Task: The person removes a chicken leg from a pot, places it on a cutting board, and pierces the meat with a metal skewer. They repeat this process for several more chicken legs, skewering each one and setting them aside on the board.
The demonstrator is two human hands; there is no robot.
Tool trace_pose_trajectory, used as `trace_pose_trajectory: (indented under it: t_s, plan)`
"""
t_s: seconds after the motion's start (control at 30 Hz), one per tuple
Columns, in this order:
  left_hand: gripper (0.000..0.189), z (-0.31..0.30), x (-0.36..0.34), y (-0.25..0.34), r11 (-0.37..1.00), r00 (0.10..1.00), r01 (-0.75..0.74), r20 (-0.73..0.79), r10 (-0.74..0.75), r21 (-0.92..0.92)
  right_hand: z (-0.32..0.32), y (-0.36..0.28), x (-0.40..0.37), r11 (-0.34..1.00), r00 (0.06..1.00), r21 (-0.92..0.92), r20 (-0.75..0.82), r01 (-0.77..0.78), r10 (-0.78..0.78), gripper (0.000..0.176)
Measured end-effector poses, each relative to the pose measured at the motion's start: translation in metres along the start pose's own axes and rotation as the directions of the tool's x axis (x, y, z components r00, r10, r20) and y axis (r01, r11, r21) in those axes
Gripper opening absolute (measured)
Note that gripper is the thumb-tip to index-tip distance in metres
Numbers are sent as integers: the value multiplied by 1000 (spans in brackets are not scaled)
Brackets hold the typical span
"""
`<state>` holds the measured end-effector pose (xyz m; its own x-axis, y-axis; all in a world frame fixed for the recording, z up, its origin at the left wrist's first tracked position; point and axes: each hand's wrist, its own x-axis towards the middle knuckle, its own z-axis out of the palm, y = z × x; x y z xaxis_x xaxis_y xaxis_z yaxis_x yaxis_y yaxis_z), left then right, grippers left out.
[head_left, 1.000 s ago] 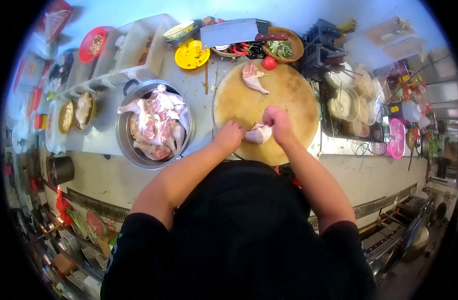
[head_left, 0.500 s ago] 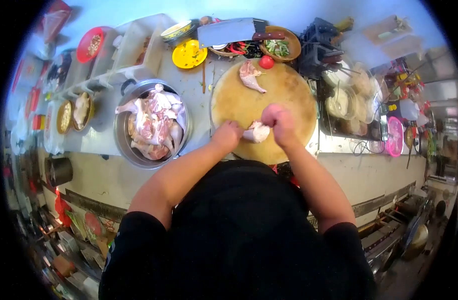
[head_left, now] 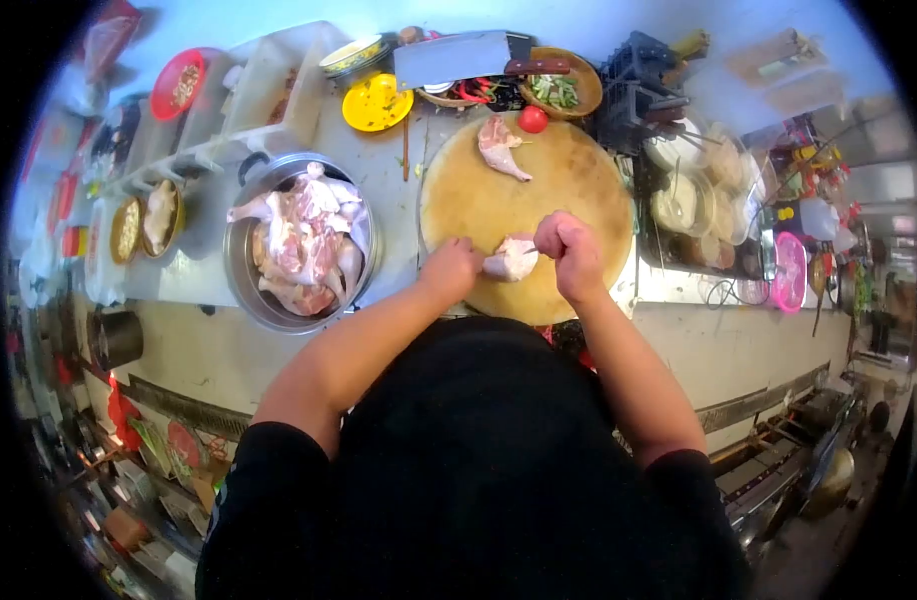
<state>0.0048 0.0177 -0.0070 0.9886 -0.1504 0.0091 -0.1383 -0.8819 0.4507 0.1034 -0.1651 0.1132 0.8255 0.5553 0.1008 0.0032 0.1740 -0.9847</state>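
A raw chicken leg (head_left: 517,260) lies near the front of the round wooden chopping board (head_left: 579,175). My left hand (head_left: 453,268) is closed around its narrow left end. Over its thick right end is my right hand (head_left: 571,252), closed in a fist on a small pointed tool (head_left: 534,250). Only the thin dark tip of that tool shows; the rest is inside the fist. Farther back on the board lies a second raw chicken leg (head_left: 500,150), apart from both hands.
Left of the board stands a metal pot (head_left: 239,292) piled with raw chicken legs. A cleaver (head_left: 454,64) rests across bowls behind the board, near a tomato (head_left: 533,120) and a yellow plate (head_left: 371,100). A knife rack (head_left: 634,85) stands at the back right.
My right hand has lifted and turned slightly, drawing back from the chicken leg, so the tool's tip now shows. My left hand keeps its hold. The view has shifted slightly.
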Motion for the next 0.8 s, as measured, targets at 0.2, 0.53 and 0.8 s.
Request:
trace_pose_trajectory:
  t_s: [0.2, 0.53, 0.8]
  plan:
    - [10, -12, 1, 10, 996, 996, 86, 24, -86, -15, -11, 15, -1, 985, 994, -156, 62, -77, 88, 34]
    - [12, -13, 7, 10, 999, 1000, -12, 20, 11, 39, -14, 3, 6, 939, 964, 317, -177, -136, 199, 29]
    - [14, -4, 7, 11, 995, 993, -94, 82, 90, 40, -10, -28, 15, 994, 997, 84, -49, 72, -68, 28]
